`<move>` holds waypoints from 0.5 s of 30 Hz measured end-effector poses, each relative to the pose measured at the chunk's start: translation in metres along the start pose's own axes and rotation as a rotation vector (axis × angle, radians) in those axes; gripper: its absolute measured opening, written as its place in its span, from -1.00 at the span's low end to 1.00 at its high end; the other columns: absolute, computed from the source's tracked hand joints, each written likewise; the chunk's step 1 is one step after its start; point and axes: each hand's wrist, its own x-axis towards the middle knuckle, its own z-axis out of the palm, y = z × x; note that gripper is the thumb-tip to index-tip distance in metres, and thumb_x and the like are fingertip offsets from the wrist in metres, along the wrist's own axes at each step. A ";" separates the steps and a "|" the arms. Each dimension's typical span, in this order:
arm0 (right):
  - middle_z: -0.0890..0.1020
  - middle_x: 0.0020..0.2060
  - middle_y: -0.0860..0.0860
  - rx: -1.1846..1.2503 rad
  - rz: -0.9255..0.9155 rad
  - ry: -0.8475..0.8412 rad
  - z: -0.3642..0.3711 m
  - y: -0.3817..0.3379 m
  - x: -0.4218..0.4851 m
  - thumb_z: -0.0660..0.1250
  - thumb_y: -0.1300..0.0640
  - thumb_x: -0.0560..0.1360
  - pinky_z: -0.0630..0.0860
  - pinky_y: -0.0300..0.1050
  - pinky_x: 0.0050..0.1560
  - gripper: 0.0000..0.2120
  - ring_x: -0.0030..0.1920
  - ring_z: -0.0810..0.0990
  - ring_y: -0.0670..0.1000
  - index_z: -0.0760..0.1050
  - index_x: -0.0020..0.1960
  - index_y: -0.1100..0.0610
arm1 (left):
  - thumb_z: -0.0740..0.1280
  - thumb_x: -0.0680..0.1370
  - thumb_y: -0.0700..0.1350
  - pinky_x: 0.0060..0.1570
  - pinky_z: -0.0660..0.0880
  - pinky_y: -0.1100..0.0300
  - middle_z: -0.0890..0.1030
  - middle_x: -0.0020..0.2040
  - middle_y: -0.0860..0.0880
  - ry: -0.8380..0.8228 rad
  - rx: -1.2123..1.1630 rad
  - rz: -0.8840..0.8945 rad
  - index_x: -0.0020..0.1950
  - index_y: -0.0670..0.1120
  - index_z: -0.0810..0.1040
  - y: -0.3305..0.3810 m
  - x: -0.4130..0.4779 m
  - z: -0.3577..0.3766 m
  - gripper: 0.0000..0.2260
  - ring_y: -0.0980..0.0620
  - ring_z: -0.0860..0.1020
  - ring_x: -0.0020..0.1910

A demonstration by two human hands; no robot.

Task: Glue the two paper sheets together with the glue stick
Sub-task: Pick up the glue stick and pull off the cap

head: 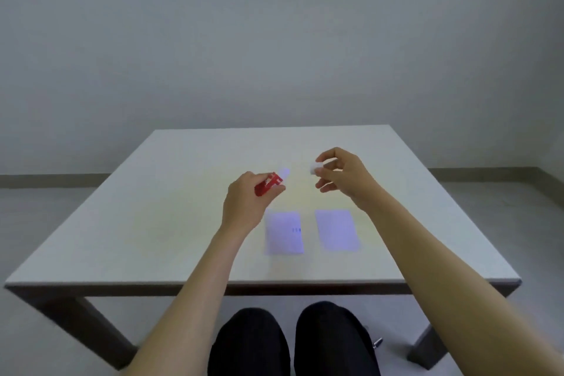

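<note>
My left hand [244,201] grips a red glue stick [268,184] above the table, its pale tip pointing up and to the right, uncapped. A short gap to the right, my right hand [338,172] pinches the white cap [316,167] between thumb and fingers. Two small pale sheets lie flat side by side on the table below the hands: the left paper sheet [284,232], with a small dark mark near its right edge, and the right paper sheet [337,229]. The sheets do not touch each other.
The white table [152,217] has its front edge close to my lap. A grey wall stands behind it, and the floor shows on both sides. My knees in dark trousers are under the front edge.
</note>
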 end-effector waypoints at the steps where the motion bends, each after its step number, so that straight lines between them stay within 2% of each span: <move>1: 0.64 -0.21 0.14 -0.101 0.023 0.090 -0.005 0.010 0.009 0.39 0.20 0.44 0.59 -0.04 -0.20 -0.84 -0.38 0.60 0.06 0.51 -0.01 0.22 | 0.37 0.50 0.02 -0.25 0.32 0.16 0.51 -0.33 -0.08 0.011 -0.099 -0.081 -0.21 -0.05 0.62 -0.003 -0.002 -0.001 -0.83 -0.01 0.44 -0.32; 2: 0.65 -0.21 0.12 -0.244 0.048 0.171 -0.011 0.021 0.019 0.39 0.16 0.42 0.59 -0.03 -0.17 -0.84 -0.37 0.60 0.06 0.53 -0.03 0.20 | 0.35 0.51 0.01 -0.24 0.35 0.18 0.58 -0.32 -0.08 0.029 -0.178 -0.156 -0.22 -0.11 0.61 -0.005 -0.004 -0.003 -0.78 0.00 0.47 -0.32; 4: 0.65 -0.14 0.10 -0.524 0.105 0.262 -0.020 0.040 0.033 0.36 0.11 0.40 0.54 -0.06 -0.13 -0.82 -0.22 0.62 0.12 0.54 -0.03 0.16 | 0.33 0.53 -0.01 -0.25 0.40 0.27 0.65 -0.29 0.02 0.059 -0.290 -0.255 -0.15 -0.11 0.60 -0.012 -0.008 -0.006 -0.81 0.07 0.56 -0.27; 6: 0.61 -0.08 0.11 -0.685 0.166 0.257 -0.026 0.055 0.038 0.32 0.11 0.41 0.43 -0.11 -0.15 -0.79 -0.07 0.59 0.17 0.54 0.01 0.17 | 0.35 0.51 -0.04 -0.19 0.46 0.29 0.66 -0.34 0.06 0.086 -0.371 -0.322 -0.13 -0.07 0.60 -0.020 -0.011 -0.006 -0.89 0.06 0.60 -0.19; 7: 0.61 -0.08 0.12 -0.755 0.177 0.237 -0.027 0.062 0.040 0.30 0.13 0.41 0.41 -0.12 -0.17 -0.78 -0.06 0.59 0.19 0.54 0.01 0.19 | 0.37 0.49 -0.05 -0.09 0.52 0.23 0.67 -0.34 0.04 0.101 -0.414 -0.344 -0.15 -0.04 0.60 -0.024 -0.013 -0.005 -0.92 0.03 0.62 -0.15; 9: 0.63 -0.08 0.15 -0.881 0.185 0.194 -0.027 0.074 0.041 0.28 0.14 0.40 0.42 -0.12 -0.18 -0.77 -0.07 0.60 0.20 0.55 0.00 0.21 | 0.42 0.45 -0.11 0.05 0.59 0.00 0.69 -0.18 -0.05 0.130 -0.521 -0.389 -0.15 -0.04 0.61 -0.030 -0.017 -0.002 -0.98 -0.04 0.65 -0.07; 11: 0.64 -0.04 0.17 -0.959 0.194 0.175 -0.026 0.087 0.041 0.26 0.14 0.42 0.43 -0.11 -0.16 -0.77 -0.04 0.60 0.20 0.55 0.01 0.20 | 0.44 0.44 -0.17 0.07 0.60 -0.08 0.65 -0.07 -0.09 0.155 -0.619 -0.441 -0.16 -0.03 0.61 -0.028 -0.021 0.001 -0.95 -0.11 0.66 -0.05; 13: 0.63 0.03 0.17 -1.003 0.194 0.166 -0.026 0.096 0.038 0.23 0.12 0.45 0.44 -0.07 -0.10 -0.76 0.02 0.59 0.20 0.55 0.05 0.19 | 0.48 0.41 -0.13 0.10 0.58 -0.05 0.66 -0.10 -0.01 0.192 -0.633 -0.457 -0.20 0.02 0.63 -0.028 -0.022 0.008 -0.93 -0.09 0.66 -0.05; 15: 0.60 0.10 0.16 -1.074 0.172 0.154 -0.027 0.099 0.033 0.23 0.06 0.49 0.45 -0.04 -0.01 -0.69 0.09 0.58 0.19 0.50 0.18 0.14 | 0.51 0.37 -0.07 0.06 0.53 0.09 0.65 -0.15 0.07 0.222 -0.619 -0.467 -0.22 0.05 0.61 -0.025 -0.023 0.014 -0.91 -0.07 0.65 0.00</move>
